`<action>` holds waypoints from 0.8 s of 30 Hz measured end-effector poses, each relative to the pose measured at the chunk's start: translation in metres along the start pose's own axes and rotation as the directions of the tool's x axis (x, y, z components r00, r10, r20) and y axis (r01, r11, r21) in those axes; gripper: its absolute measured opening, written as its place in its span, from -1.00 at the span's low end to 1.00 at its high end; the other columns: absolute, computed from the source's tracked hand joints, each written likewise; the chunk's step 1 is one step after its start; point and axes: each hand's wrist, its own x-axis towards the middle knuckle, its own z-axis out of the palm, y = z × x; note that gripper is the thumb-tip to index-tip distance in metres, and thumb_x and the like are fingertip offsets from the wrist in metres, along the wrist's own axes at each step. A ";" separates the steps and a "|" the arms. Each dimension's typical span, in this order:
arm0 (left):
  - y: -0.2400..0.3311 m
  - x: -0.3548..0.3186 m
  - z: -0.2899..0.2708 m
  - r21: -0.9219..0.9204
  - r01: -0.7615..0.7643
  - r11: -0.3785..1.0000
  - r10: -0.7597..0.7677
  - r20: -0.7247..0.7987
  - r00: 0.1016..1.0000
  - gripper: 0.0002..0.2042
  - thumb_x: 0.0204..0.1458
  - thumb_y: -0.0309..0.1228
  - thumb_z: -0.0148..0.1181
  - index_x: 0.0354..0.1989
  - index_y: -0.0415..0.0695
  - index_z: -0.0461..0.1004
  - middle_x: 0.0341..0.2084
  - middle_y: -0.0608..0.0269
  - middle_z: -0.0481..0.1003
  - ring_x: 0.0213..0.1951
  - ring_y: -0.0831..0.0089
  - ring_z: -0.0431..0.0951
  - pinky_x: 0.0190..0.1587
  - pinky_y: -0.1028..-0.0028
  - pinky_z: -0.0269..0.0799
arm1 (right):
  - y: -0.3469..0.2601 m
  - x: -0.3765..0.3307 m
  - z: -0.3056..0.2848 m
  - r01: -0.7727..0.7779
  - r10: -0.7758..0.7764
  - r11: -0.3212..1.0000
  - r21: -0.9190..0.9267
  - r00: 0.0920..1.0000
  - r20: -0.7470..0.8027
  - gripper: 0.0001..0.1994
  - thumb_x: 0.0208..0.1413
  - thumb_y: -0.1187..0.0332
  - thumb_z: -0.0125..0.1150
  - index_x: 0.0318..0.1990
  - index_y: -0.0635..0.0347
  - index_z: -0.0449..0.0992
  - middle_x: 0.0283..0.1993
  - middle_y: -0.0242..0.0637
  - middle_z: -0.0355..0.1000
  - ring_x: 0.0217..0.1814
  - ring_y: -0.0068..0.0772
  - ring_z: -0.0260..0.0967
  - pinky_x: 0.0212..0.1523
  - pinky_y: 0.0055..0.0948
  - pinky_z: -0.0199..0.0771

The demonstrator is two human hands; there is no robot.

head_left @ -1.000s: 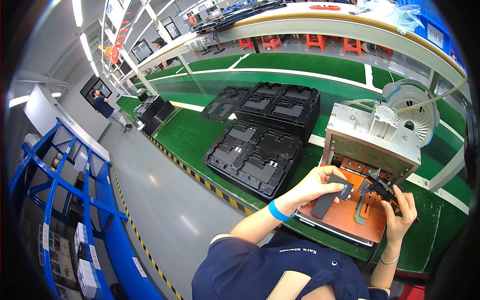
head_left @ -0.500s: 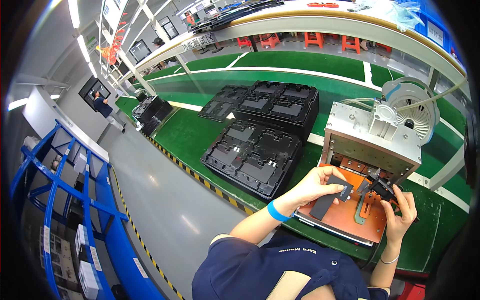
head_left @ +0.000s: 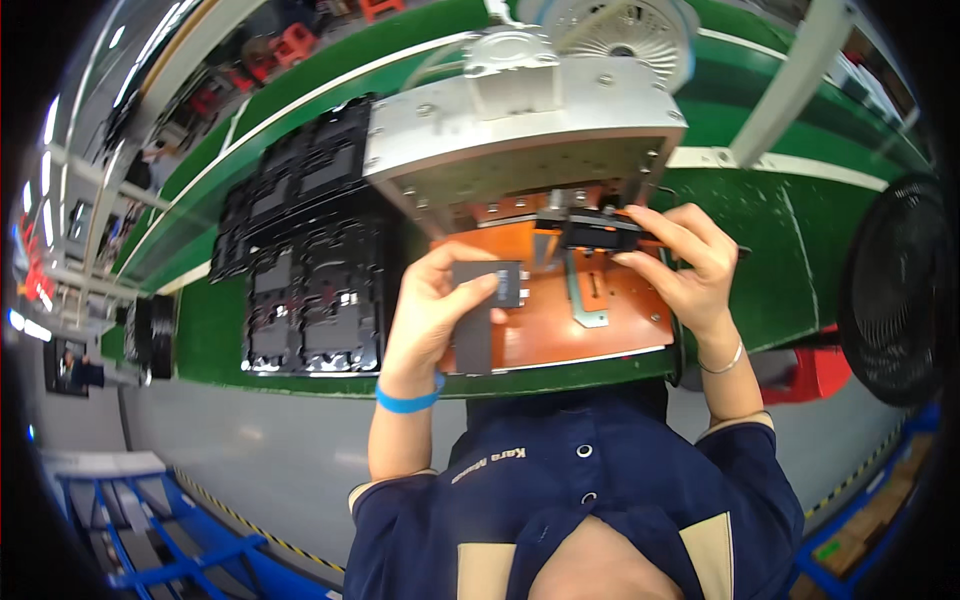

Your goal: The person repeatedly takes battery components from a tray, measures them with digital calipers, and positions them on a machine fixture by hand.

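A: What was the state of each grip?

B: The left hand (head_left: 428, 305) was closed on the dark module (head_left: 511, 284). The right hand (head_left: 700, 262) grasped the caliper (head_left: 600, 236).

A: Where was the module?

B: It was over the orange plate (head_left: 535, 338), in front of the press (head_left: 520, 115), just left of the caliper.

A: What stood around it?

B: Black trays (head_left: 315, 295) lay on the worktop (head_left: 765, 250), left of the press. A white fan (head_left: 628, 42) stood behind the press.
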 end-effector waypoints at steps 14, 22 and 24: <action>-0.006 0.003 0.004 -0.064 0.060 0.996 -0.057 0.037 0.998 -0.84 0.05 -0.60 0.24 -0.19 -0.30 0.46 -0.43 0.08 0.60 -0.53 0.48 0.63 -0.46 0.57 0.59 | 0.004 -0.006 0.002 0.038 -0.037 0.999 -0.039 0.999 0.018 -0.58 -0.25 0.26 0.53 -0.11 0.03 0.68 -0.51 -0.42 0.45 -0.56 -0.52 0.36 -0.56 -0.55 0.33; -0.004 0.005 0.003 -0.101 0.055 0.993 -0.052 0.034 0.998 -0.84 0.04 -0.63 0.24 -0.20 -0.29 0.46 -0.40 0.03 0.60 -0.51 0.44 0.64 -0.47 0.56 0.60 | 0.005 -0.003 0.005 0.063 -0.063 0.997 -0.053 0.998 0.013 -0.57 -0.25 0.24 0.53 -0.11 0.03 0.68 -0.51 -0.44 0.43 -0.56 -0.53 0.35 -0.56 -0.55 0.32; -0.004 0.005 0.004 -0.097 0.057 0.994 -0.055 0.026 0.998 -0.84 0.04 -0.63 0.23 -0.21 -0.30 0.45 -0.40 0.02 0.60 -0.50 0.44 0.64 -0.46 0.56 0.61 | 0.003 -0.002 0.004 0.117 -0.117 0.987 -0.113 0.993 0.013 -0.56 -0.27 0.22 0.53 -0.12 0.02 0.68 -0.52 -0.47 0.42 -0.57 -0.53 0.34 -0.56 -0.55 0.29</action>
